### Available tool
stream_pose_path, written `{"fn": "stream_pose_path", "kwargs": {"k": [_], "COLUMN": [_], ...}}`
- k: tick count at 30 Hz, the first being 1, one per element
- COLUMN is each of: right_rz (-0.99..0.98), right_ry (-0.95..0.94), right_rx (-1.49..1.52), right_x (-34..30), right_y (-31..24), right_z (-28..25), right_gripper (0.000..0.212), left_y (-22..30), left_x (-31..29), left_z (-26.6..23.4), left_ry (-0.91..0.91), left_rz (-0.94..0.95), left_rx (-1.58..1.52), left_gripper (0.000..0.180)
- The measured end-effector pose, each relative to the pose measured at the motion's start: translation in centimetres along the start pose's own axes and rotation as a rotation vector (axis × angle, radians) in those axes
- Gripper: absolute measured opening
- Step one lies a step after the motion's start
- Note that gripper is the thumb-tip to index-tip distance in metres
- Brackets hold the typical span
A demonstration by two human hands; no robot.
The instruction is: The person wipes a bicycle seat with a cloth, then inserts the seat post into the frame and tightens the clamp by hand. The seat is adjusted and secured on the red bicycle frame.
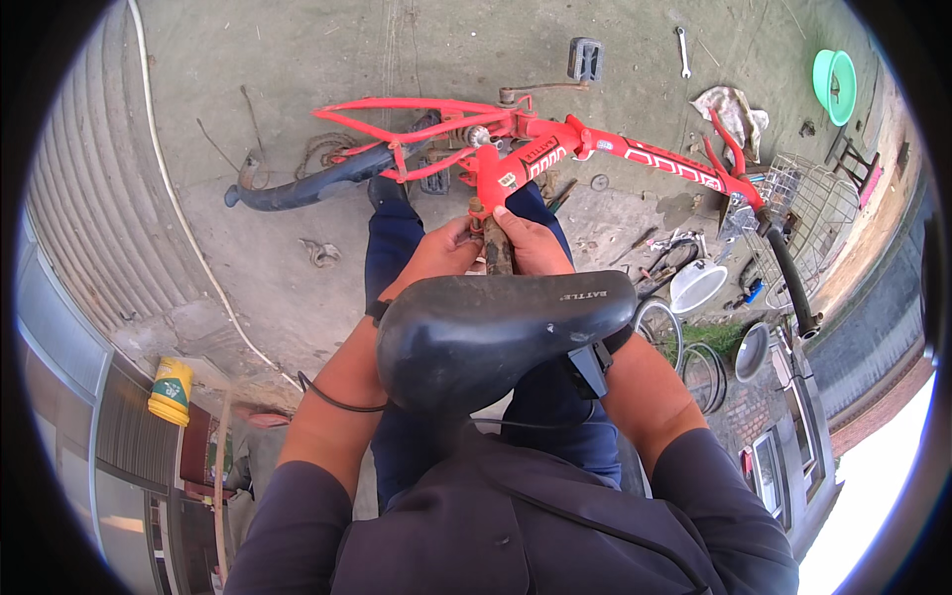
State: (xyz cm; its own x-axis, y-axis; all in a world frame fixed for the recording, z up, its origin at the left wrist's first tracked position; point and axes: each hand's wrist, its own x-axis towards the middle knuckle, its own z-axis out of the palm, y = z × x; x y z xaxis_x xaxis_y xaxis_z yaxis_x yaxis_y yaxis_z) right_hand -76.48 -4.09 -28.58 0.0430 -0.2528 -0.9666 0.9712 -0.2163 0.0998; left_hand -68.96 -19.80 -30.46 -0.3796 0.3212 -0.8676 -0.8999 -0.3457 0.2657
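1. The left hand (441, 248) and right hand (535, 243) are pressed together and clamped around a rusty seat post (496, 248), one on each side of it.
2. Just below the hands, a black saddle (496, 332) is carried on the post's near end and hides both wrists.
3. Just above the hands, the post enters a red bike frame (555, 154), which lies on its side on the concrete floor (297, 59).
4. Left of the hands, a dark mudguard (307, 183) is seen beside the frame's rear rack.
5. Right of the hands, a wire basket (808, 203) sits at the frame's front end, with a white bowl-like part (694, 286) near it.
6. Well above the hands, a pedal (585, 58), a spanner (683, 50), a rag (734, 109) and a green basin (835, 84) are spread on the floor.
7. Far to the lower left, a yellow bucket (171, 390) stands.
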Motion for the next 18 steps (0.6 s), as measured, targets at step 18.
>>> {"fn": "stream_pose_path", "kwargs": {"k": [18], "right_rz": [-0.024], "right_ry": [0.016], "right_rx": [-0.030], "right_x": [0.5], "right_y": [0.3], "right_z": [-0.3], "right_gripper": [0.039], "left_y": [2.0], "left_x": [1.2], "left_z": [-1.3], "left_ry": [-0.094], "left_rz": [-0.226], "left_rx": [-0.471], "left_gripper": [0.041]}}
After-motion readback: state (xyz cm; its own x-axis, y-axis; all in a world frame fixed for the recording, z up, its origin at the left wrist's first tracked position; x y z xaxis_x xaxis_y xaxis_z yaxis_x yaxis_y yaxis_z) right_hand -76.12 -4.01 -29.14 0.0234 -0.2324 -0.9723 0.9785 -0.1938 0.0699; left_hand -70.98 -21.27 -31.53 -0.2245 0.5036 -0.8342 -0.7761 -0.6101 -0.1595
